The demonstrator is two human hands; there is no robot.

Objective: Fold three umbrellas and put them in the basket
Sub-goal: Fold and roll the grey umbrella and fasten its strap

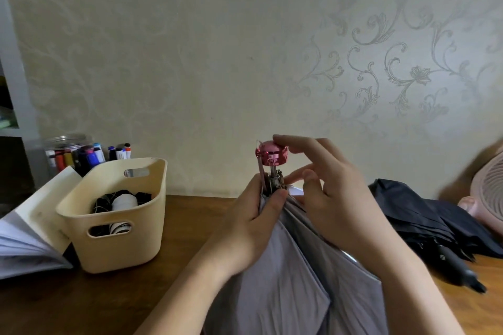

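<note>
A brown wooden table [190, 226] stands against a scroll-patterned wall [217, 49], and at its middle a lilac umbrella [288, 266] is held upright, its pink cap [270, 153] at twelve o'clock. The left hand [253, 226] grips the gathered canopy just under the cap, while the right hand [334, 204] pinches at the cap, its fingers [288, 140] curled with the forefinger on top. At nine o'clock sits the cream basket [122, 250] holding a black-and-white folded umbrella [119, 202], with a jar of markers [70, 155] and an open book [24, 242] crowding it; at three o'clock a dark umbrella [419, 215] lies unfolded beside a pink fan [487, 193].
</note>
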